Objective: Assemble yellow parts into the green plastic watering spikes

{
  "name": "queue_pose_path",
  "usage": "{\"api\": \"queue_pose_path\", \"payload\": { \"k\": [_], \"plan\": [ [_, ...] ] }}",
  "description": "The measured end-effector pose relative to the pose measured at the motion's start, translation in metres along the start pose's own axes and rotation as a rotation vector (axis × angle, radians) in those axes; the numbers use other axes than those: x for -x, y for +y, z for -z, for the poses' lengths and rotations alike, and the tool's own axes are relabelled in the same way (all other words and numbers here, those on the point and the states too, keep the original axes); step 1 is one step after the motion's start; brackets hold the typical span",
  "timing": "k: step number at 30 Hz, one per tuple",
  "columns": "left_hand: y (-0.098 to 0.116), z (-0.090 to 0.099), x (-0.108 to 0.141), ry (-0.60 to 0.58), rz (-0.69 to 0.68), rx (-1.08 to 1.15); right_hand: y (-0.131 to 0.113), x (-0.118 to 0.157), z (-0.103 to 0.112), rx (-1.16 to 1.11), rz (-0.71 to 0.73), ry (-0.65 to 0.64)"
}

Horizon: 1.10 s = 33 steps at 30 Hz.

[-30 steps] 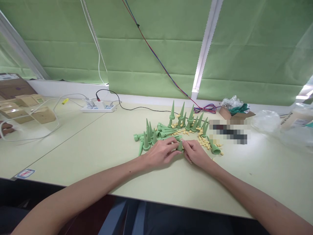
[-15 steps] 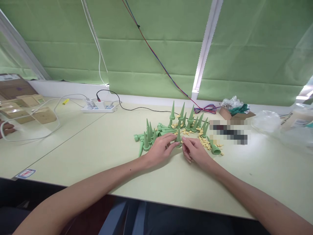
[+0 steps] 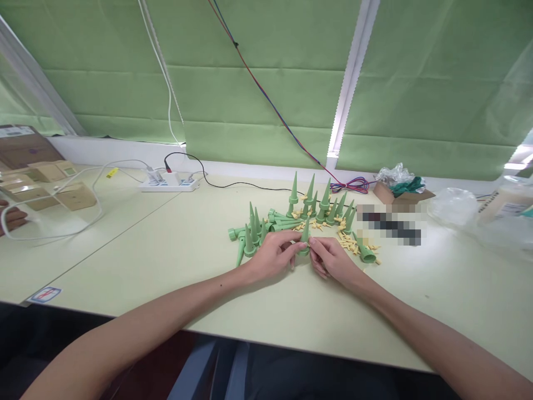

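Observation:
A green cone-shaped watering spike (image 3: 305, 230) stands point up between my hands. My left hand (image 3: 275, 253) is closed on its base, thumb and fingers at the left side. From the right, my right hand (image 3: 333, 258) pinches a small yellow valve piece against the spike's side; the fingertips hide most of the piece. Several more green spikes (image 3: 249, 244) stand to the left, with others lying (image 3: 287, 222) behind my left hand. Stacked spikes (image 3: 293, 191) rise at the back. Loose yellow pieces (image 3: 350, 243) are scattered to the right, beside a lying spike (image 3: 366, 254).
A power strip (image 3: 169, 183) with cables lies at the back left. Cardboard boxes (image 3: 75, 196) and another person's hand (image 3: 13, 216) are at the far left. At the back right are an open carton (image 3: 410, 197), plastic bags (image 3: 453, 205) and a blurred dark patch (image 3: 395, 226).
The held spike has tilted slightly and sits a little lower. My right fingertips have closed in on its side, covering more of the yellow piece. The other person's hand has shifted slightly.

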State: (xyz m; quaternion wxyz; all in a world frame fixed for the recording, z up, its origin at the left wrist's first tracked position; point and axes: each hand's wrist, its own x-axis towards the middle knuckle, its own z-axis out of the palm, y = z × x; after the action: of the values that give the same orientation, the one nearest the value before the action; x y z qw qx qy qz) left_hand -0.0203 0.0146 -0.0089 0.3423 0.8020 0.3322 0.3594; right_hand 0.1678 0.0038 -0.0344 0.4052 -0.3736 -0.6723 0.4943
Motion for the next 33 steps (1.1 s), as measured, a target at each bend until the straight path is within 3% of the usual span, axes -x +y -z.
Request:
{"api": "queue_pose_path", "payload": {
  "k": [13,33],
  "plan": [
    [0.007,0.004,-0.001,-0.123,0.231,0.286,-0.006,0.003,-0.001,0.112,0.046,0.029],
    [0.001,0.006,-0.005,-0.201,0.29,0.472,-0.01,0.004,0.002,0.353,0.142,0.043]
  ]
}}
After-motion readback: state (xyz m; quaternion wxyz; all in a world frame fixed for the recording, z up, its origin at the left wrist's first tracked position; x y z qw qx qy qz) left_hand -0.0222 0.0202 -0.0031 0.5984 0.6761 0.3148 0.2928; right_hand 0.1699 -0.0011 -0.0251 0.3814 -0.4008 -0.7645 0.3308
